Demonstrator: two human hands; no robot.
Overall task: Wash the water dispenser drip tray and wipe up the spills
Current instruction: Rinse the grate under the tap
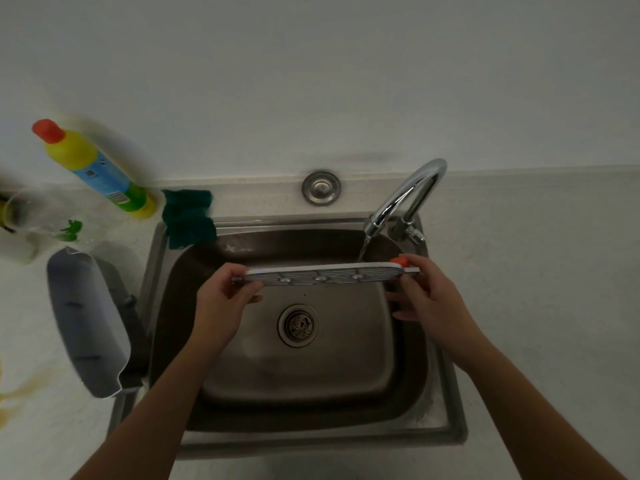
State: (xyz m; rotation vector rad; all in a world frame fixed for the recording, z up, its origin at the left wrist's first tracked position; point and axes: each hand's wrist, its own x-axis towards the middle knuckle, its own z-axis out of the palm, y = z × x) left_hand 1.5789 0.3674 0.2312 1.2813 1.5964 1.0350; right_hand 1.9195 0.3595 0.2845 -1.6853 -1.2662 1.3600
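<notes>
While water runs from the tap [414, 192] at one o'clock, the slotted drip tray [325, 273] is held level over the sink [346, 375], the stream falling at its far edge. The left hand [221, 299] pinches its nine o'clock end, and the right hand [431, 296] grasps the three o'clock end. A green cloth [188, 216] drapes over the sink's eleven o'clock corner.

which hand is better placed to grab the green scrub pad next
Probably the left hand: the green scrub pad lies on the back-left rim of the sink, nearest it, while the right hand holds the drip tray by the running tap.
</notes>
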